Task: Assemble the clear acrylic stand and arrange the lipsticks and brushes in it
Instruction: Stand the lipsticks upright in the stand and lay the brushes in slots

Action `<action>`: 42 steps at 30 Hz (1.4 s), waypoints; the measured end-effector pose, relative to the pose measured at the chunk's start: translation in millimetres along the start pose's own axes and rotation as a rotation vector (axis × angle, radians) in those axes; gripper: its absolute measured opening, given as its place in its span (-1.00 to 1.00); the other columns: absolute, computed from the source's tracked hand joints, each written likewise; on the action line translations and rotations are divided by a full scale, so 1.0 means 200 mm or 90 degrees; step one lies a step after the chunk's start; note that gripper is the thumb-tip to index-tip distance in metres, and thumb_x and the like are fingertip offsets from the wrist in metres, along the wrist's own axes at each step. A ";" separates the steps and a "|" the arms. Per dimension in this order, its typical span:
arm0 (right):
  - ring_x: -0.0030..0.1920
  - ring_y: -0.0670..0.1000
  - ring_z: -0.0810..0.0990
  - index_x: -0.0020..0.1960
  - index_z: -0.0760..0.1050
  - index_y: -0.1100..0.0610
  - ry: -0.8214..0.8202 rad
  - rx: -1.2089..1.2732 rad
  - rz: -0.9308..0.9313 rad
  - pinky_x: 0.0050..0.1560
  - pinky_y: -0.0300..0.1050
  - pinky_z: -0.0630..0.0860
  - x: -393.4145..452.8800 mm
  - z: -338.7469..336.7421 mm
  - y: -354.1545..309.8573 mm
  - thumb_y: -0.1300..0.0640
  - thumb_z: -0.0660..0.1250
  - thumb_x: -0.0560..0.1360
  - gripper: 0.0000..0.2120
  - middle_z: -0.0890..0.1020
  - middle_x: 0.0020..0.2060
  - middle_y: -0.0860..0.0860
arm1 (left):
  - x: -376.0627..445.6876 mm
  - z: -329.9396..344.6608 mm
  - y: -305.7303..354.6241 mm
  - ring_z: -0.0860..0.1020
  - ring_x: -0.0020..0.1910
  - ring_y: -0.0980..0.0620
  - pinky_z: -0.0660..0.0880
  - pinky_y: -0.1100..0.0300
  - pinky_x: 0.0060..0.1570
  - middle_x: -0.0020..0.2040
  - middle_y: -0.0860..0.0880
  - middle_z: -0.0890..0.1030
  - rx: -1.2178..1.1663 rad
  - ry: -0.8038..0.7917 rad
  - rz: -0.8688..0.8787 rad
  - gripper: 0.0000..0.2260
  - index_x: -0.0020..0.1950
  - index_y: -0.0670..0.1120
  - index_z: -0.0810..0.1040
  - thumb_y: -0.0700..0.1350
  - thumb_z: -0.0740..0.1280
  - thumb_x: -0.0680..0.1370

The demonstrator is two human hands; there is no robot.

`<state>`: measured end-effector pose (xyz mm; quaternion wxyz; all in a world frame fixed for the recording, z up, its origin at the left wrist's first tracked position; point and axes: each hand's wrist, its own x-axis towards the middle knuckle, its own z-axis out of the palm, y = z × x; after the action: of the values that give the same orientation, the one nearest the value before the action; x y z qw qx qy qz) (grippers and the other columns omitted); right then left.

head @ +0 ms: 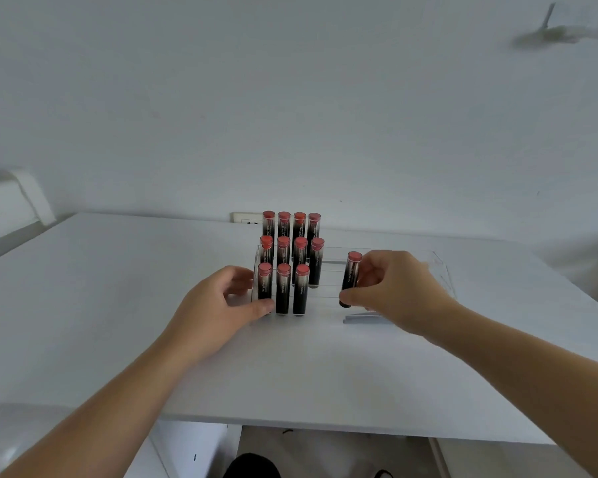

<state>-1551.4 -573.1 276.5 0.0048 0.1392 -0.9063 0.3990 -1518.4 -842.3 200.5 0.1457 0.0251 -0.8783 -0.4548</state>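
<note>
Under a plain white wall (290, 98), the white tabletop (118, 305) carries the clear stand (439, 270), whose three stepped rows hold eleven lipsticks (283, 267) upright at its left part, probably so that every red cap shows. At the stand's left end the left hand (221, 305) rests, its grip half closed on the edge, I think to keep the stand steady. On the other side the right hand (390, 288) pinches one more lipstick (350, 279), upright over the front row, apart from the rest; no brushes are visible.
</note>
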 end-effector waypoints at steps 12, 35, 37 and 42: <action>-0.36 -0.14 0.66 -0.31 0.55 -0.11 0.001 -0.092 -0.068 -0.25 -0.13 0.59 0.01 0.14 -0.01 0.02 0.50 0.37 -0.84 0.70 -0.36 -0.18 | 0.00 0.01 -0.01 0.56 0.13 0.31 0.43 0.33 0.03 0.10 0.25 0.63 -0.003 -0.001 0.002 -0.51 0.23 0.14 0.57 0.21 0.56 0.35; -0.29 -0.19 0.61 -0.08 0.57 -0.15 0.023 -0.101 -0.019 -0.26 -0.16 0.54 0.02 0.22 -0.01 0.00 0.46 0.35 -0.83 0.68 -0.34 -0.19 | 0.01 0.01 -0.02 0.55 0.11 0.34 0.43 0.33 0.02 0.07 0.28 0.62 0.003 0.006 0.008 -0.52 0.22 0.15 0.56 0.21 0.56 0.35; -0.30 -0.18 0.61 -0.08 0.56 -0.15 0.024 -0.106 -0.017 -0.27 -0.16 0.54 0.02 0.22 0.00 -0.01 0.46 0.35 -0.83 0.68 -0.33 -0.19 | 0.01 0.01 -0.01 0.55 0.11 0.34 0.42 0.35 0.01 0.07 0.29 0.61 0.002 0.004 0.010 -0.52 0.22 0.15 0.56 0.21 0.56 0.35; -0.30 -0.17 0.61 -0.10 0.53 -0.15 0.020 -0.102 -0.016 -0.26 -0.15 0.55 0.02 0.22 -0.01 0.00 0.49 0.35 -0.82 0.68 -0.31 -0.18 | 0.01 0.01 -0.02 0.56 0.11 0.33 0.42 0.34 0.00 0.07 0.28 0.62 -0.002 0.007 0.008 -0.52 0.22 0.14 0.57 0.19 0.57 0.36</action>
<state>-1551.4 -607.2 247.6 0.0354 0.1434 -0.9334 0.3271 -1521.2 -842.9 197.4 0.1532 0.0220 -0.8767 -0.4554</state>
